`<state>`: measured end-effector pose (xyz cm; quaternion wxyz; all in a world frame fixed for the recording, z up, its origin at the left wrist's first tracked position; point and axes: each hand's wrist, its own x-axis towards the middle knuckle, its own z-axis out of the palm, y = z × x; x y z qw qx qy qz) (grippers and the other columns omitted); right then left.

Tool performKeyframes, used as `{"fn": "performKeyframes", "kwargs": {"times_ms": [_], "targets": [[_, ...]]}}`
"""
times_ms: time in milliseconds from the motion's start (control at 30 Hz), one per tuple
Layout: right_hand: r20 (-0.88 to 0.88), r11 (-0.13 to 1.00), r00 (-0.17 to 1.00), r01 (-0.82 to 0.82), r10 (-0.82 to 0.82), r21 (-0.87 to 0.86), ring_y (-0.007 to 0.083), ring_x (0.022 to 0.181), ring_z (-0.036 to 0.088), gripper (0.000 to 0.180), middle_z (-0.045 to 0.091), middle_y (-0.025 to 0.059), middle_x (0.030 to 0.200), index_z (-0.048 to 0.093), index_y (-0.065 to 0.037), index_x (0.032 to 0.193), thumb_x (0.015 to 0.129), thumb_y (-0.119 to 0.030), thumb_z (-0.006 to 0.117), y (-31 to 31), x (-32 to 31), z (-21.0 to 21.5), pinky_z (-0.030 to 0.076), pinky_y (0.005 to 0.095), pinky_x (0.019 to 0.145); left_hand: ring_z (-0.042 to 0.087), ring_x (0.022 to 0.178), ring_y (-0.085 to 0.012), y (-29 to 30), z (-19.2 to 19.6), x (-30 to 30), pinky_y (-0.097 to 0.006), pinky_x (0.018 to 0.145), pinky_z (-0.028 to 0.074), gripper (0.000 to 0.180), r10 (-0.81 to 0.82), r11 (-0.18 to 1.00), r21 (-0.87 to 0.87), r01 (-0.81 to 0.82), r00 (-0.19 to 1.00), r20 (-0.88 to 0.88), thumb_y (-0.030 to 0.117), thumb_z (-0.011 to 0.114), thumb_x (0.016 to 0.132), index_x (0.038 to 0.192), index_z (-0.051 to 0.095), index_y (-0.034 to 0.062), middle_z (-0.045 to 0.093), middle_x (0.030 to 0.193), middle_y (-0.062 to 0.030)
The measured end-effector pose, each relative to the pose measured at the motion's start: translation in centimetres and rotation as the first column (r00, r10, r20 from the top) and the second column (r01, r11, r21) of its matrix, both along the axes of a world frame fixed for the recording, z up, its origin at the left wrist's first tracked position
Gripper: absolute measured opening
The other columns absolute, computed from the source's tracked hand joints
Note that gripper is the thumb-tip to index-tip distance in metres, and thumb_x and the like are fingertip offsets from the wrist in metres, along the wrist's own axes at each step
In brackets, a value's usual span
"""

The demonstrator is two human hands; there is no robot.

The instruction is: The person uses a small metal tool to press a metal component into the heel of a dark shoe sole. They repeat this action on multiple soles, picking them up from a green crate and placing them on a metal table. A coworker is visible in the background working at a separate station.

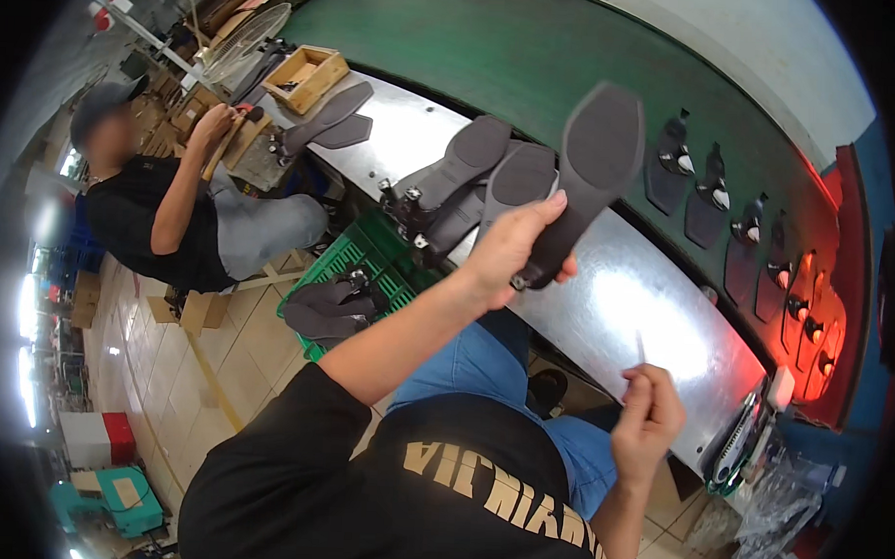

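Gripping a grey shoe sole (589, 176) above the left hand (513, 247), right hand (650, 415) pinching a thin pin (640, 347)

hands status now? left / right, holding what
Left hand: closed on a dark grey shoe sole, held up over the metal bench.
Right hand: fingers pinched on a thin stick-like tool.

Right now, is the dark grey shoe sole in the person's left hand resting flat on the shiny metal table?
No: the left hand holds the dark grey shoe sole raised in the air, tilted, above the shiny metal table.
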<state>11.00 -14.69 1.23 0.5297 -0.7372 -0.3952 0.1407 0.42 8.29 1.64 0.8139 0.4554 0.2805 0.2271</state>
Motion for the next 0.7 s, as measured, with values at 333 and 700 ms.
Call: {"fn": "performKeyframes", "kwargs": {"times_ms": [333, 700], "targets": [[0.023, 0.991, 0.999, -0.044, 0.048, -0.126, 0.0147, 0.066, 0.052, 0.010, 0.058, 0.0062, 0.075, 0.062, 0.002, 0.092, 0.091, -0.003, 0.054, 0.7, 2.3, -3.7, 0.041, 0.0267, 0.061, 0.068, 0.081, -0.0318, 6.9, 0.7, -6.2, -0.038, 0.073, 0.052, 0.055, 0.514, 0.219, 0.856, 0.467, 0.691, -0.508, 0.031, 0.067, 0.083, 0.126, 0.055, -0.0013, 0.070, 0.091, -0.0173], [0.655, 0.797, 0.722, 0.522, -0.223, -0.304, 0.0341, 0.087, 0.057, 0.039, 0.056, 0.0186, 0.094, 0.058, -0.008, 0.128, 0.089, -0.004, 0.054, -8.6, 14.9, -8.8, 0.045, 0.0415, 0.077, 0.065, 0.084, -0.0326, 2.1, 2.0, -3.0, -0.039, 0.071, 0.052, 0.044, 0.199, 0.088, 0.958, 0.272, 0.938, -0.284, 0.034, 0.067, 0.084, 0.116, 0.062, 0.0040, 0.065, 0.094, -0.0152]]}}
